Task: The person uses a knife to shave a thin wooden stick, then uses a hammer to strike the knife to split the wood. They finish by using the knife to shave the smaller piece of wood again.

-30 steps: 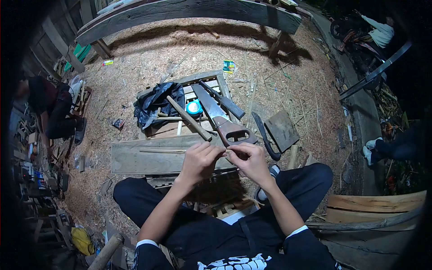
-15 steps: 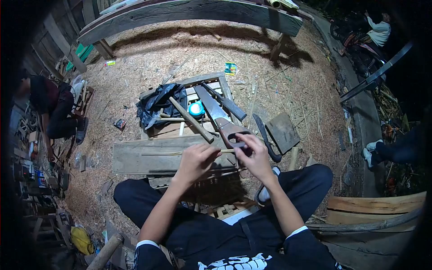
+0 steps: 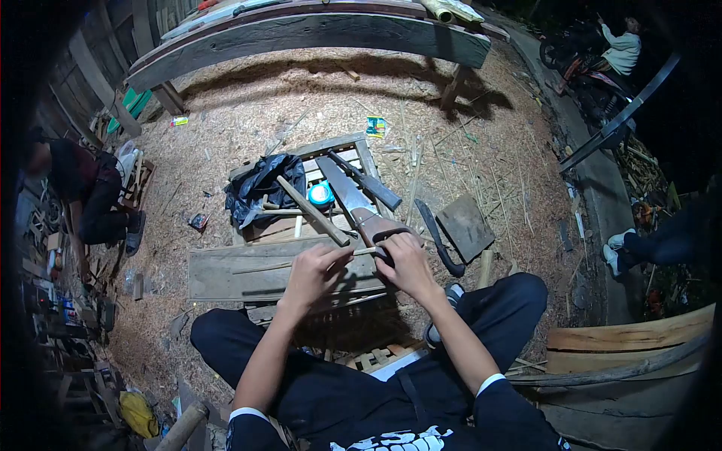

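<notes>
My left hand (image 3: 314, 272) is closed on a thin wooden stick (image 3: 259, 268), whose pale length sticks out to the left over a grey plank (image 3: 218, 272). The stick's other end reaches my right hand (image 3: 404, 263), whose fingers are pinched around it beside the saw's handle. Just beyond, the handsaw (image 3: 347, 188) lies on a slatted wooden frame (image 3: 335, 143). A wooden bar (image 3: 312, 210), a turquoise tape measure (image 3: 320, 194), a black plastic bag (image 3: 263, 188) and a dark-handled hammer-like tool (image 3: 368, 180) lie around it.
A curved dark blade (image 3: 438, 239) and a square board (image 3: 465, 228) are at the right. A long bench (image 3: 316, 37) spans the far side. One person (image 3: 98, 188) crouches at the left; another (image 3: 623, 49) is by a motorbike. Someone's shoes (image 3: 613, 252) show at the right.
The view has shifted slightly. My right hand has come down and inward onto the stick, its fingers now closer together. The stick's left end tilts slightly lower.
</notes>
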`<state>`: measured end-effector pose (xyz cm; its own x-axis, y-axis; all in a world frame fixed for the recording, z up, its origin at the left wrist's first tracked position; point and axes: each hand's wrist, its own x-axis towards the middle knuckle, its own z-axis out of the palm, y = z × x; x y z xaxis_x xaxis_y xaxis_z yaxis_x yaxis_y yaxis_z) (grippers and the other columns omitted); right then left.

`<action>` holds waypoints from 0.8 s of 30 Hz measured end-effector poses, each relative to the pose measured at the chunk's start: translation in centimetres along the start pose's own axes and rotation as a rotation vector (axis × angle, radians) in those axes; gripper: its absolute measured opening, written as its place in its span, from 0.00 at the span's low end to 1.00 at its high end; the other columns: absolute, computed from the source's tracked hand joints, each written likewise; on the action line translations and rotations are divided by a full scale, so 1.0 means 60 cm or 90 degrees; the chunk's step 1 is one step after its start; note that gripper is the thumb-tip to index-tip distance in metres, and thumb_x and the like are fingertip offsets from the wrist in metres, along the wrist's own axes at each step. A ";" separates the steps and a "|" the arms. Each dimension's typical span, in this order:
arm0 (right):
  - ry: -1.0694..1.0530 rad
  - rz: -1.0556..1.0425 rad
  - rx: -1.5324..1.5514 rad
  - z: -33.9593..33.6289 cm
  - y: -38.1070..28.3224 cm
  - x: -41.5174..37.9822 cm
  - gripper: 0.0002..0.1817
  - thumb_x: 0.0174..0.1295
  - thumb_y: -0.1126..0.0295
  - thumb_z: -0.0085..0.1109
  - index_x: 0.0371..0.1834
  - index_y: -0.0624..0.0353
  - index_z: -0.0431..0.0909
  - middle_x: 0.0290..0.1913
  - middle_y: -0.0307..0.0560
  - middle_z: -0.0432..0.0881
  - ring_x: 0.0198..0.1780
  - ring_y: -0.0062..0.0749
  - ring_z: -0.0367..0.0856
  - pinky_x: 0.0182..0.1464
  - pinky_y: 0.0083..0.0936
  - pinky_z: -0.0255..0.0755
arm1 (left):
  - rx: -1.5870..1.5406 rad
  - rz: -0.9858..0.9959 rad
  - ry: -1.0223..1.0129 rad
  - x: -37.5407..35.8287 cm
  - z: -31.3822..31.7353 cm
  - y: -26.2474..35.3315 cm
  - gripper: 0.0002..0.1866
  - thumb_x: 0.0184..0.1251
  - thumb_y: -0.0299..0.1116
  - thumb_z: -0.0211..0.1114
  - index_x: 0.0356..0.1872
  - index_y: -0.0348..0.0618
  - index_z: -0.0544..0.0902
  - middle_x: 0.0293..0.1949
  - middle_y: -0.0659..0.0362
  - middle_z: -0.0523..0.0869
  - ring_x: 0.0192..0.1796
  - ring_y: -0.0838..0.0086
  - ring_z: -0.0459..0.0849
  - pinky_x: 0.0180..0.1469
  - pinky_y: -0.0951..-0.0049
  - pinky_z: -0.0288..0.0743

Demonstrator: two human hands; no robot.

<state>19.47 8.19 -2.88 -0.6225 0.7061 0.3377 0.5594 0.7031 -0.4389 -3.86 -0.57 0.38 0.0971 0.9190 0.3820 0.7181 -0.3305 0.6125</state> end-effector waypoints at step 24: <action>0.244 0.316 0.598 -0.088 -0.086 -0.063 0.13 0.72 0.62 0.67 0.47 0.61 0.81 0.34 0.30 0.78 0.33 0.11 0.71 0.35 0.16 0.65 | 0.018 0.048 0.044 0.001 0.012 -0.003 0.11 0.64 0.28 0.77 0.48 0.44 0.91 0.34 0.53 0.90 0.35 0.60 0.87 0.37 0.62 0.80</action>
<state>21.82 2.35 2.48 -0.1462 0.9827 0.1135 -0.0351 0.1095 -0.9934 -3.48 -0.28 -0.18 0.1041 0.8747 0.4734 0.7300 -0.3905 0.5609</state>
